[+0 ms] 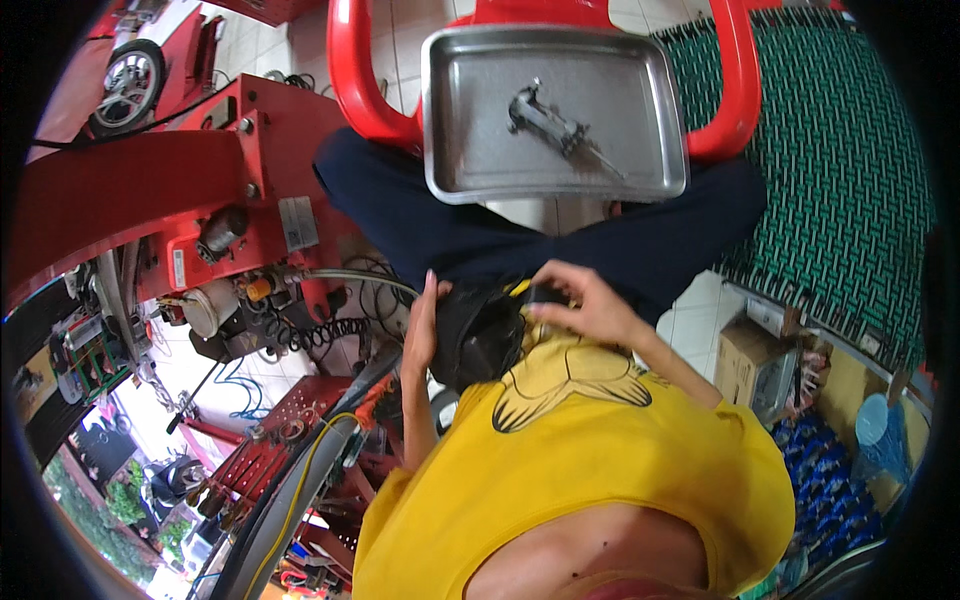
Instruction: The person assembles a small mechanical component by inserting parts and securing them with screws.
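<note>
Black pouch (478,335) is sitting in the person's lap, resting against the dark trousers (480,235) and just above the hem of the yellow shirt (580,470). Left hand (420,335) is lying flat against the pouch's left side, fingers straight and pressed together. Right hand (585,300) is curling over the pouch's top right corner, fingers bent and gripping the edge there. A small bit of yellow is showing between the hands at the pouch's top, too small to make out. Beyond the knees, a metal tray (450,120) is resting on a red plastic chair (350,70), with a grey metal part (560,128) lying in it. A red machine (150,200) is standing to the person's left, and a green mat (840,160) is covering the floor on the right.
</note>
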A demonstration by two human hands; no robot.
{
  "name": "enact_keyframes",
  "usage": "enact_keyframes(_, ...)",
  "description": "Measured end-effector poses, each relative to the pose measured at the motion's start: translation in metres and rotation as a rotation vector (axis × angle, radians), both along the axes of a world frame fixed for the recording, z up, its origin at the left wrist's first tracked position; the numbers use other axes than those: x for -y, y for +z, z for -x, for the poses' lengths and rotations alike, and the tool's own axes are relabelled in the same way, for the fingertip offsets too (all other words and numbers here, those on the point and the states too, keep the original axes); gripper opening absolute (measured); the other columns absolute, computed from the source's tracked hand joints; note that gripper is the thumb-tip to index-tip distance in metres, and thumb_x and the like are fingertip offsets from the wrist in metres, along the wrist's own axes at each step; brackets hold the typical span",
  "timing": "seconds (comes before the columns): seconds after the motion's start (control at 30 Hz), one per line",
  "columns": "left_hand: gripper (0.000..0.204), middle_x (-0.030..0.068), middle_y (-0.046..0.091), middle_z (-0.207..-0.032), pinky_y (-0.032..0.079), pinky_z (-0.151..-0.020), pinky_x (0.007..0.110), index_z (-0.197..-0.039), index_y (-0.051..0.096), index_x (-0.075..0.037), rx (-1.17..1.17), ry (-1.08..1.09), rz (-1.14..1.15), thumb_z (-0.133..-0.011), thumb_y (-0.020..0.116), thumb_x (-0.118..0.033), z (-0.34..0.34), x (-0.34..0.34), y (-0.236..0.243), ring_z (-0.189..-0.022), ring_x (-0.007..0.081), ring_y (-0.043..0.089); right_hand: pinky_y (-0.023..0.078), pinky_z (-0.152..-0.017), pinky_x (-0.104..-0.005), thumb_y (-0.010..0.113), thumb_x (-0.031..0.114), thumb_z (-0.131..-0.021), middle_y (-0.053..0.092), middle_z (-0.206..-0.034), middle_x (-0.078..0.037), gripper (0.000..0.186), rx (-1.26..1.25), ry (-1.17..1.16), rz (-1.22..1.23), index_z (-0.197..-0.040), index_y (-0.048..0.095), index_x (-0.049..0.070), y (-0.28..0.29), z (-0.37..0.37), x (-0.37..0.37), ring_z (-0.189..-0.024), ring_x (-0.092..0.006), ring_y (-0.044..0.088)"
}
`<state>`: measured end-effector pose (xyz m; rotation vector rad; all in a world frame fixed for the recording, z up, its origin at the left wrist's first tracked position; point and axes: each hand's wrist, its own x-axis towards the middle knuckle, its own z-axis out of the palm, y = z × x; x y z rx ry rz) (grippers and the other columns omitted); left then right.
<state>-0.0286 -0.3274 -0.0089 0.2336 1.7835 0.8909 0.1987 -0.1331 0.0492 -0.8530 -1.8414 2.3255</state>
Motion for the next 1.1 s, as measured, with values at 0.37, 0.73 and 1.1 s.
enact_keyframes(0.37,0.091,0.0330,0.067,-0.114,0.042,-0.103,0.043,-0.117,0.063,0.013,-0.174,-0.342,0.126,-0.104,0.026,-0.069,0.003,-0.072,-0.009,-0.114,0.0471,0.061,0.051,-0.085,-0.0337,0.076,0.025,-0.093,0.065,-0.104,-0.010,0.040,0.164,-0.095,-0.361,-0.123,0.059,0.003,-0.005,-0.020,-0.028,-0.098,-0.0232,0.064)
enact_keyframes(0.73,0.086,0.0335,0.067,-0.092,0.046,-0.089,0.043,-0.108,0.064,0.015,-0.263,-0.345,0.052,-0.104,0.034,-0.066,-0.003,-0.064,-0.008,-0.083,0.0424,0.060,0.049,-0.089,-0.0410,0.072,0.028,-0.092,0.056,-0.104,-0.009,0.021,0.137,0.279,-0.971,-0.100,0.073,0.008,0.012,-0.014,-0.022,-0.101,-0.0274,0.057)
enact_keyframes(1.1,0.054,0.0228,0.072,-0.100,0.050,-0.092,0.041,-0.111,0.073,0.003,-0.515,-0.312,-0.125,-0.094,0.066,-0.048,-0.022,-0.066,0.032,-0.093,0.0376,0.068,0.050,-0.079,-0.0405,0.074,0.027,-0.089,0.054,-0.094,-0.009,0.023,0.019,0.320,-0.826,-0.094,0.071,0.005,0.006,-0.006,-0.030,-0.091,-0.0270,0.059)
